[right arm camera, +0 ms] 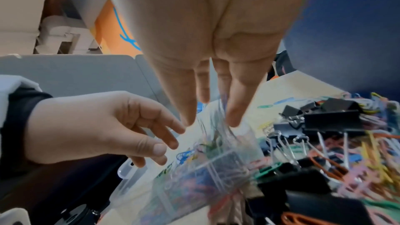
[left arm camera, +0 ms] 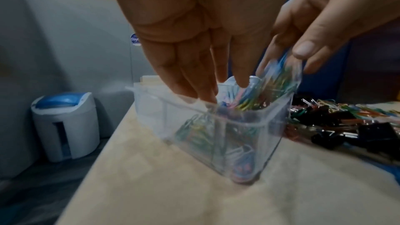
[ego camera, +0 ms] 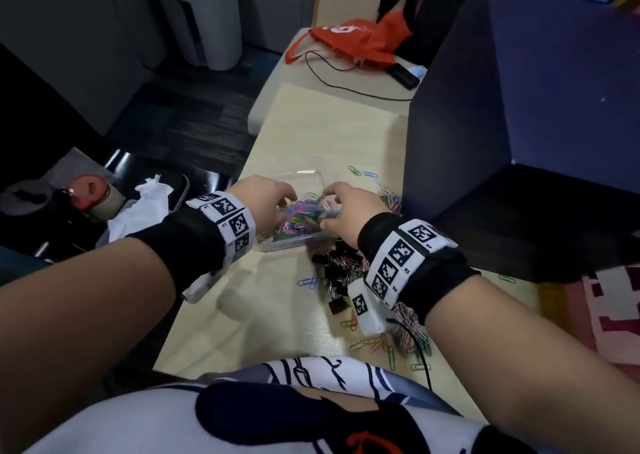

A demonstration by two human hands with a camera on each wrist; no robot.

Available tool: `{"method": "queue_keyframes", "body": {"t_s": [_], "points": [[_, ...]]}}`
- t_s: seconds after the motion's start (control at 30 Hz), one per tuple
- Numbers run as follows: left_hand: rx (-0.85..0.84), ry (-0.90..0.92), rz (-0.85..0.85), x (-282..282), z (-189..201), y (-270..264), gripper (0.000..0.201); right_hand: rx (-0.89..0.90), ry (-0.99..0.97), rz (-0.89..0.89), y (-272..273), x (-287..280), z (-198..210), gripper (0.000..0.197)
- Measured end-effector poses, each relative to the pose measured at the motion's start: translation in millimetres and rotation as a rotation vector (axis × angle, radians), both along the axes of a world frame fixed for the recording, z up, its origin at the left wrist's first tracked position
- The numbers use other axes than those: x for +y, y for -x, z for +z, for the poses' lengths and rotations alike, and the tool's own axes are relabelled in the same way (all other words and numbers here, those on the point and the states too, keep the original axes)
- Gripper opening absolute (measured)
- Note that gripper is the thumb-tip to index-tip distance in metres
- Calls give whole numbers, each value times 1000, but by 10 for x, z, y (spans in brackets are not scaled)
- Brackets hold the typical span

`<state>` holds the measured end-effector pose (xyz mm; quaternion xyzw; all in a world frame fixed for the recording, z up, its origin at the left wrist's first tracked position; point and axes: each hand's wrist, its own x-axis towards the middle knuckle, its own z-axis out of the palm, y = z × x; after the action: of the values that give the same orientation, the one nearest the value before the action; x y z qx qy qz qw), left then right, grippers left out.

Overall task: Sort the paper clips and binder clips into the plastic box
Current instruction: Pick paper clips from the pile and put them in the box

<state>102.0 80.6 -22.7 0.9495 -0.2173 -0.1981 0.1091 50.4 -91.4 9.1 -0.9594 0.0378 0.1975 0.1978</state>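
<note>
Both hands are over a clear plastic box [ego camera: 294, 242] that stands on a pale wooden desk [ego camera: 277, 315].

The left hand [ego camera: 266, 201] reaches down from the box's left side. Its fingers [left arm camera: 194, 74] are nearly straight and held together, and their tips dip just inside the near rim of the box [left arm camera: 238, 122]. Nothing is pinched between them.

The right hand [ego camera: 349, 208] comes in from the other side. In the left wrist view its thumb and fingers close on a small clear bag [left arm camera: 281, 81] full of coloured paper clips, held tilted above the box's right end. The bag is blurred, so I cannot tell whether clips are leaving it.

The box is divided into compartments, and coloured paper clips [left arm camera: 199, 131] already lie in the ones beneath the left fingertips.

Just to the right of the right hand, and below its wrist, a heap of black binder clips [right arm camera: 331, 119] lies mixed with loose coloured paper clips [right arm camera: 368, 156] on the desk. More loose clips [ego camera: 363, 173] are scattered beyond the right hand's fingers.

Beyond the hands, at the desk's far end, lie an orange bag [ego camera: 356, 41] and a black cable [ego camera: 329, 76]. A white bin with a blue lid [left arm camera: 65, 126] stands on the floor, well to the left of the left hand.
</note>
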Motion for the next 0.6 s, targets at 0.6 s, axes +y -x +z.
{"method": "queue_keyframes", "body": {"t_s": [0.6], "points": [[-99,-291,-727,-908,-162,875,45,227,276,-145,1243,-948,-548,45]]}}
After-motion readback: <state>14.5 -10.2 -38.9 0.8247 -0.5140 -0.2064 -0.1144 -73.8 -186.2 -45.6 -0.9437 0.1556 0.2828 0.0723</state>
